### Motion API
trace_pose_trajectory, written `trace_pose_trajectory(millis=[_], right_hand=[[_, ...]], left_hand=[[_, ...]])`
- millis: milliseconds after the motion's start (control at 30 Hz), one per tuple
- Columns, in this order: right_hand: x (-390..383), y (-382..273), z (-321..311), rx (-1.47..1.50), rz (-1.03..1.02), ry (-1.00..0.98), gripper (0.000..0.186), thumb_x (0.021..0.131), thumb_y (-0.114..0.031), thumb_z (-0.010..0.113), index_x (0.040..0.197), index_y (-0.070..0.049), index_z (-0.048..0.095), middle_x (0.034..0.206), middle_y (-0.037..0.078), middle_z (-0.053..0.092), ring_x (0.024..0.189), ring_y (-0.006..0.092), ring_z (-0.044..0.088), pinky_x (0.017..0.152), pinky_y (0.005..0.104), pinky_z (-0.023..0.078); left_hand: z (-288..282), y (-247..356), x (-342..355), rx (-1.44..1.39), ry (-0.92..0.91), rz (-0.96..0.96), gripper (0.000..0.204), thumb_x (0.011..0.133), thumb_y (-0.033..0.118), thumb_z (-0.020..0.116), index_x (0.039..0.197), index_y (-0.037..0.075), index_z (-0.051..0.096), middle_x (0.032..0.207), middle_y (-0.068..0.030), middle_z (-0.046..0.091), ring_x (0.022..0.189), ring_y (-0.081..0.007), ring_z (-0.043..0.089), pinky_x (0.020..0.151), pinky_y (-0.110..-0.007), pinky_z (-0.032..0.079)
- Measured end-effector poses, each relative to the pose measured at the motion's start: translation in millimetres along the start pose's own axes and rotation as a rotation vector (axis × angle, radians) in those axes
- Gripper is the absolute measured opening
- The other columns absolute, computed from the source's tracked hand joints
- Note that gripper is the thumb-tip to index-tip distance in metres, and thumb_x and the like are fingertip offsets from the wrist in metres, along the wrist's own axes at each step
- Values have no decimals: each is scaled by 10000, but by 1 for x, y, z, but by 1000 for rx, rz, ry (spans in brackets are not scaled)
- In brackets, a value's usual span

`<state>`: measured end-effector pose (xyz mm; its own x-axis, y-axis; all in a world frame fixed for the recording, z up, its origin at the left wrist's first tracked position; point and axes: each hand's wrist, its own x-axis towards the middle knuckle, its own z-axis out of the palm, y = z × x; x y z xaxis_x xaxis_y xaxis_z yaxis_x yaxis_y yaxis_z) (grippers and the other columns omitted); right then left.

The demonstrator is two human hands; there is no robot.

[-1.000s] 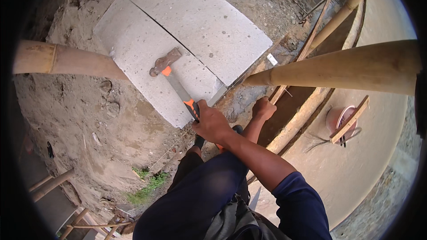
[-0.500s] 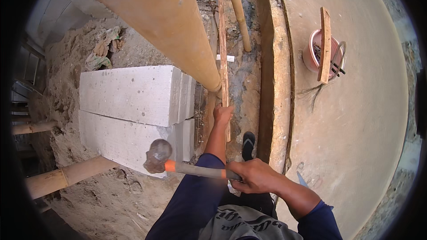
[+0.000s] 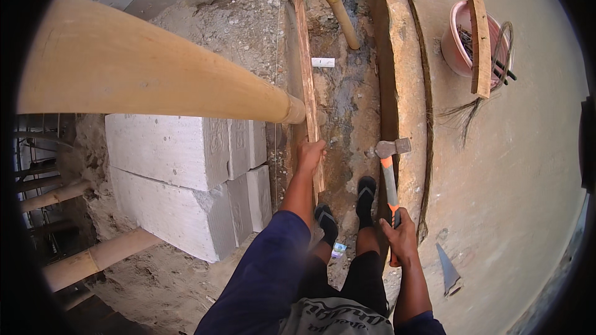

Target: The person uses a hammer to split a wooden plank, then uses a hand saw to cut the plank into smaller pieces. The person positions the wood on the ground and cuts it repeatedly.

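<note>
My left hand (image 3: 311, 154) is closed round the near part of a long, thin wooden batten (image 3: 303, 43), which runs away from me over the rough ground. In my right hand (image 3: 401, 236) is a hammer (image 3: 389, 183) with a grey and orange handle, gripped low. Its metal head points away from me, over the inner edge of a concrete ledge (image 3: 406, 87). Just left of the batten, a thick bamboo pole (image 3: 167, 68) slants down, its end close beyond my left hand.
Stacked white blocks (image 3: 161, 205) stand to the left, with a bamboo pole (image 3: 102, 257) beside them. On the right-hand slab, a pink bucket (image 3: 456, 56) has a wooden piece (image 3: 479, 43) across it. A handsaw blade (image 3: 447, 270) lies nearer. A thinner pole (image 3: 335, 6) stands ahead.
My right hand has swung the hammer from in front of my body, head leftward, out to the right with its head pointing away. My left hand keeps hold of the batten. The view has shifted.
</note>
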<state>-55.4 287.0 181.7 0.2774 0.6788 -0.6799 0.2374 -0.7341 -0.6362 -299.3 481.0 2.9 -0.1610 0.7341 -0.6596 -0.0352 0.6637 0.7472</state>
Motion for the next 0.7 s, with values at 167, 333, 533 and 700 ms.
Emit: trace_pose_trajectory(millis=[167, 333, 533, 700], right_hand=[[42, 32, 23, 109, -72, -37, 301, 820, -156, 727, 1012, 10, 565, 711, 94, 559, 652, 170, 544, 612, 342, 461], [51, 37, 23, -68, -47, -60, 253, 812, -147, 712, 936, -6, 542, 698, 56, 516, 634, 147, 502, 585, 320, 431], [44, 62, 26, -35, 1, -79, 171, 836, -114, 675, 961, -41, 584, 695, -4, 511, 603, 99, 485, 537, 285, 394], [26, 28, 23, 145, 100, -182, 114, 827, -80, 686, 886, -38, 598, 703, 23, 562, 588, 99, 522, 525, 280, 407]], left_hand=[[6, 3, -3, -18, 27, -7, 289, 785, 98, 675, 1037, -9, 580, 814, -56, 611, 619, -149, 602, 530, -292, 490], [10, 14, -10, -20, 67, -10, 270, 771, 64, 667, 1012, -22, 582, 784, -66, 612, 585, -137, 585, 490, -291, 465], [15, 33, -40, 111, 88, 2, 257, 780, 105, 653, 981, -43, 596, 741, -60, 614, 604, -140, 592, 538, -304, 485], [4, -8, -68, 112, 90, 75, 204, 804, 108, 650, 972, -1, 612, 684, -59, 614, 552, -132, 588, 492, -295, 478]])
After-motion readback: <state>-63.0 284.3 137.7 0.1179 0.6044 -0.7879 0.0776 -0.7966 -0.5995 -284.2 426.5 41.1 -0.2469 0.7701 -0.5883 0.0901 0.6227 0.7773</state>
